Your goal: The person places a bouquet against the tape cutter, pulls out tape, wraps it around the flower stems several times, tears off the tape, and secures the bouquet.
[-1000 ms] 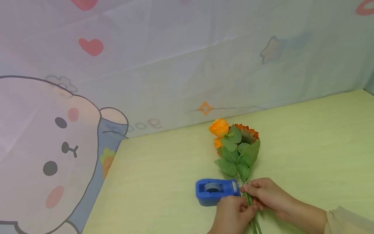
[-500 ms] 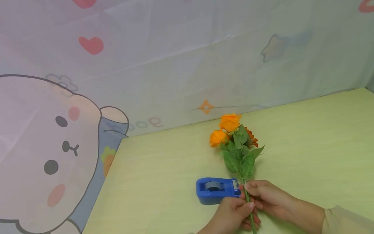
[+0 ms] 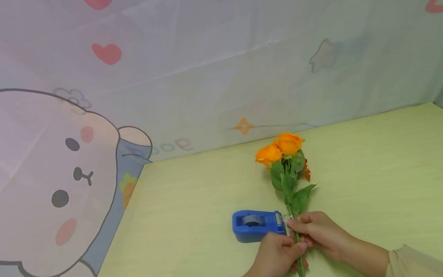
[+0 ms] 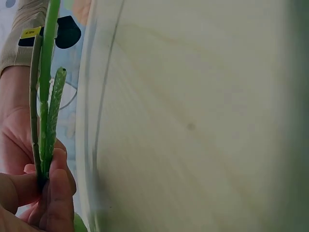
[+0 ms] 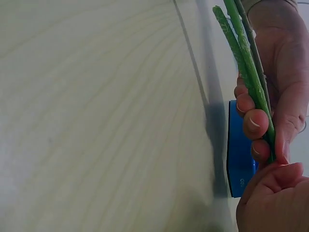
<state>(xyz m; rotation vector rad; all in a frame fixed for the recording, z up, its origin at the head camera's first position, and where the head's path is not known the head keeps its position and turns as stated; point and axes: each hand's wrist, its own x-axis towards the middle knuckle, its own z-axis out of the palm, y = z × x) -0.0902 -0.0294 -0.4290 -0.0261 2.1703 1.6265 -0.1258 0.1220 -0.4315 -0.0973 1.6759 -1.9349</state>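
Observation:
A bunch of artificial flowers lies toward the front of the table, with two orange roses (image 3: 289,144) on top and a red-orange flower (image 3: 307,171) mostly hidden behind green leaves (image 3: 300,199). My left hand (image 3: 278,252) pinches the green stems (image 5: 247,63) between thumb and fingers. Just above it, my right hand (image 3: 320,232) pinches the same stems close under the leaves. A clear strip of tape (image 3: 285,217) spans from the dispenser to the stems by the right fingertips. In the left wrist view, several cut stem ends (image 4: 46,92) point up past the fingers.
The blue tape dispenser (image 3: 257,227) stands just left of the stems, right behind the left hand, with a roll of tape (image 3: 252,220) in it. A printed cloth (image 3: 207,77) hangs along the back edge of the pale yellow table (image 3: 187,196).
The bunch has turned about its stems: the orange roses have come round to the front and rightward, and the red-orange flower has gone behind. Both hands stay by the dispenser, fingers shifting on the stems.

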